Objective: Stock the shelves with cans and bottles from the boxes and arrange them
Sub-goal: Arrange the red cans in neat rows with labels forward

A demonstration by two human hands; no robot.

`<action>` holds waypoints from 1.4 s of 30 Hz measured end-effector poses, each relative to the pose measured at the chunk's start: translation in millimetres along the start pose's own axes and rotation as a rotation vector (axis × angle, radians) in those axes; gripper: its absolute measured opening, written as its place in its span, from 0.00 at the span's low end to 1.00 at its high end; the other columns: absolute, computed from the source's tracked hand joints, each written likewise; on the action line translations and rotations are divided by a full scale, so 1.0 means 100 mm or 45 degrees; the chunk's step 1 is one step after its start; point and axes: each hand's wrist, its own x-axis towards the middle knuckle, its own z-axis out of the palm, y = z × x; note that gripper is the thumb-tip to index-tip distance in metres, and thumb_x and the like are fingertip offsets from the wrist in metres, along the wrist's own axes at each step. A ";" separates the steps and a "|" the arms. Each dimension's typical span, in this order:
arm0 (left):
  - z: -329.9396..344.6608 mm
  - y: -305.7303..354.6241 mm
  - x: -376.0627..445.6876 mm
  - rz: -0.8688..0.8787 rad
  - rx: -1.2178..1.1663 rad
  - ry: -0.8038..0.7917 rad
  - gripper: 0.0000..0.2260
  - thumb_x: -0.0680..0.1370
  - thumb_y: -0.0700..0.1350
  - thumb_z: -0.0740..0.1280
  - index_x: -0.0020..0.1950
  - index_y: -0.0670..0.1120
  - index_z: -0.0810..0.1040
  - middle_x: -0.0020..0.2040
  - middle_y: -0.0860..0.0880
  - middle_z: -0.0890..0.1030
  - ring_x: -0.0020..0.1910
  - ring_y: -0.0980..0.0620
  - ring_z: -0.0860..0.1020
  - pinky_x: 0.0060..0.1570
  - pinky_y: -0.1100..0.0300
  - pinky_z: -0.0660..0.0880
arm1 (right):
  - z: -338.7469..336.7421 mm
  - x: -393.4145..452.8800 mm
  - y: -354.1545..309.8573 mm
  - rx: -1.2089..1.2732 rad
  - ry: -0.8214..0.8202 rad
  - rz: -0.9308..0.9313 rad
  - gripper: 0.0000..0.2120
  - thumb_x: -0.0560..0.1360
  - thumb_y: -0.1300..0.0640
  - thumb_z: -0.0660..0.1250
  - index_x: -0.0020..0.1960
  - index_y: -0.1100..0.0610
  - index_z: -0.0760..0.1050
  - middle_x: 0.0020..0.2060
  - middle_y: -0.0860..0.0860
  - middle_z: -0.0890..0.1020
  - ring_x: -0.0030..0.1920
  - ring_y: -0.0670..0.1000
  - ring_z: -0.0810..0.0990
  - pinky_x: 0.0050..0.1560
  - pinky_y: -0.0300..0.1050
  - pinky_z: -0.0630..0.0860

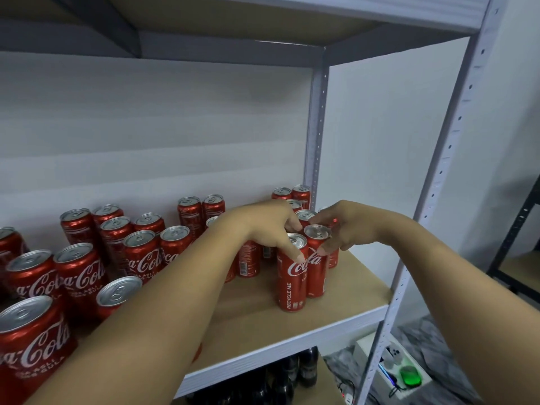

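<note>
Several red cola cans stand upright on the wooden shelf board [254,317]. At the right end, my left hand [268,226] rests its fingers over the top of the front slim can [292,276], thumb on its label. My right hand [342,226] grips the slim can right behind it [317,258], fingers wrapped round its rim. More slim cans [290,195] stand in a row behind these, toward the back corner. Wider cans [79,273] crowd the left half of the shelf.
A grey metal upright [423,217] frames the shelf's right front corner, another [317,135] the back corner. The shelf above [233,21] hangs overhead. Dark bottles [306,366] stand on the shelf below. A white box with a green object [409,375] lies on the floor.
</note>
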 end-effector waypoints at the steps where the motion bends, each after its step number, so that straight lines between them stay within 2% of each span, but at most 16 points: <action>1: 0.02 0.02 0.00 -0.040 0.044 0.048 0.32 0.68 0.61 0.80 0.68 0.48 0.80 0.64 0.53 0.83 0.60 0.54 0.81 0.64 0.51 0.77 | 0.01 0.02 -0.03 -0.050 0.035 0.016 0.25 0.67 0.51 0.81 0.63 0.50 0.80 0.53 0.47 0.84 0.50 0.51 0.84 0.44 0.47 0.85; 3: 0.07 0.02 0.00 -0.106 0.059 0.126 0.30 0.65 0.64 0.81 0.61 0.49 0.83 0.56 0.53 0.85 0.54 0.53 0.82 0.59 0.50 0.80 | 0.04 0.05 -0.06 -0.181 0.130 0.034 0.27 0.66 0.45 0.81 0.61 0.51 0.79 0.52 0.48 0.84 0.47 0.50 0.84 0.42 0.47 0.85; 5: 0.09 -0.01 0.00 -0.116 0.013 0.132 0.26 0.65 0.61 0.82 0.58 0.49 0.84 0.52 0.53 0.85 0.51 0.54 0.82 0.57 0.51 0.81 | 0.04 0.06 -0.04 -0.200 0.156 0.025 0.25 0.67 0.44 0.80 0.60 0.52 0.79 0.52 0.49 0.84 0.47 0.51 0.84 0.42 0.49 0.85; 8: 0.02 -0.06 -0.05 -0.061 -0.016 0.020 0.29 0.68 0.52 0.83 0.67 0.49 0.81 0.61 0.52 0.84 0.56 0.55 0.81 0.61 0.56 0.78 | -0.01 0.02 -0.01 -0.055 0.042 -0.018 0.21 0.71 0.56 0.78 0.63 0.50 0.80 0.56 0.49 0.83 0.51 0.52 0.84 0.44 0.50 0.85; 11: -0.02 -0.12 -0.09 -0.037 -0.082 -0.058 0.33 0.69 0.46 0.82 0.72 0.47 0.77 0.66 0.52 0.82 0.59 0.57 0.81 0.65 0.58 0.76 | -0.04 0.01 -0.03 0.028 -0.095 -0.030 0.25 0.72 0.64 0.76 0.65 0.47 0.79 0.59 0.47 0.82 0.56 0.53 0.82 0.48 0.51 0.85; 14: 0.02 -0.13 -0.10 -0.069 -0.057 -0.004 0.36 0.67 0.54 0.83 0.72 0.48 0.77 0.66 0.52 0.81 0.60 0.56 0.80 0.62 0.59 0.76 | 0.03 0.06 -0.08 0.016 -0.054 0.025 0.31 0.68 0.55 0.81 0.68 0.50 0.74 0.60 0.49 0.80 0.53 0.52 0.82 0.46 0.47 0.84; 17: 0.06 -0.12 -0.13 -0.070 -0.015 0.087 0.27 0.67 0.59 0.81 0.61 0.49 0.83 0.57 0.53 0.85 0.55 0.55 0.82 0.59 0.55 0.79 | 0.08 0.11 -0.08 -0.124 0.052 -0.018 0.28 0.66 0.46 0.81 0.62 0.50 0.76 0.56 0.50 0.81 0.49 0.51 0.82 0.39 0.44 0.84; 19: 0.05 -0.15 -0.14 -0.054 -0.051 0.056 0.25 0.68 0.55 0.82 0.62 0.49 0.83 0.57 0.53 0.85 0.55 0.56 0.82 0.61 0.53 0.79 | 0.06 0.11 -0.06 -0.126 0.047 -0.049 0.26 0.68 0.50 0.81 0.63 0.49 0.78 0.58 0.49 0.80 0.51 0.51 0.83 0.42 0.46 0.85; 22: 0.01 -0.22 -0.15 -0.061 -0.125 -0.063 0.30 0.69 0.48 0.82 0.70 0.47 0.79 0.64 0.51 0.83 0.58 0.56 0.82 0.65 0.53 0.78 | 0.02 0.08 -0.04 0.059 -0.065 -0.113 0.24 0.69 0.61 0.79 0.62 0.47 0.80 0.59 0.46 0.82 0.56 0.51 0.83 0.51 0.52 0.84; 24: 0.01 -0.23 -0.16 -0.061 -0.121 -0.072 0.34 0.69 0.52 0.82 0.72 0.47 0.77 0.66 0.51 0.82 0.61 0.56 0.81 0.67 0.53 0.76 | 0.03 0.05 -0.08 0.120 -0.103 -0.135 0.27 0.69 0.64 0.79 0.64 0.47 0.80 0.58 0.44 0.83 0.57 0.49 0.83 0.55 0.52 0.83; 26: 0.04 -0.19 -0.19 -0.038 -0.086 -0.010 0.30 0.69 0.58 0.81 0.68 0.49 0.80 0.62 0.53 0.84 0.59 0.56 0.81 0.64 0.55 0.77 | 0.06 0.06 -0.14 0.041 -0.075 -0.141 0.29 0.66 0.61 0.81 0.65 0.48 0.79 0.58 0.44 0.83 0.56 0.48 0.82 0.56 0.49 0.82; 28: 0.08 -0.15 -0.20 -0.038 -0.062 0.090 0.26 0.68 0.59 0.81 0.62 0.50 0.84 0.58 0.54 0.85 0.58 0.56 0.82 0.61 0.56 0.79 | 0.10 0.09 -0.17 -0.003 -0.049 -0.099 0.29 0.64 0.56 0.83 0.63 0.49 0.79 0.58 0.46 0.82 0.55 0.51 0.82 0.53 0.50 0.83; 30: 0.10 -0.16 -0.20 -0.041 -0.065 0.122 0.23 0.68 0.59 0.81 0.59 0.51 0.85 0.55 0.55 0.86 0.56 0.56 0.83 0.60 0.53 0.80 | 0.13 0.10 -0.16 0.083 -0.028 -0.041 0.27 0.64 0.57 0.84 0.61 0.50 0.80 0.58 0.51 0.82 0.54 0.55 0.83 0.48 0.54 0.85; 34: 0.06 -0.20 -0.25 0.001 -0.090 0.022 0.20 0.67 0.58 0.81 0.56 0.52 0.87 0.50 0.56 0.87 0.51 0.55 0.85 0.57 0.49 0.82 | 0.13 0.05 -0.18 0.209 -0.062 -0.066 0.23 0.65 0.62 0.82 0.59 0.52 0.82 0.55 0.52 0.85 0.52 0.55 0.85 0.46 0.54 0.85; 39: 0.02 -0.18 -0.36 -0.008 -0.169 -0.054 0.20 0.67 0.54 0.83 0.56 0.49 0.87 0.49 0.55 0.88 0.50 0.55 0.86 0.55 0.50 0.83 | 0.18 -0.02 -0.34 0.281 -0.143 -0.099 0.21 0.65 0.64 0.81 0.57 0.55 0.83 0.51 0.52 0.87 0.49 0.54 0.86 0.41 0.48 0.84; 42: -0.01 -0.20 -0.49 -0.006 -0.184 -0.099 0.20 0.67 0.52 0.83 0.57 0.48 0.87 0.48 0.55 0.88 0.49 0.57 0.86 0.57 0.52 0.82 | 0.23 -0.04 -0.42 0.301 -0.179 -0.109 0.22 0.65 0.64 0.82 0.57 0.56 0.83 0.51 0.55 0.86 0.49 0.56 0.87 0.44 0.52 0.85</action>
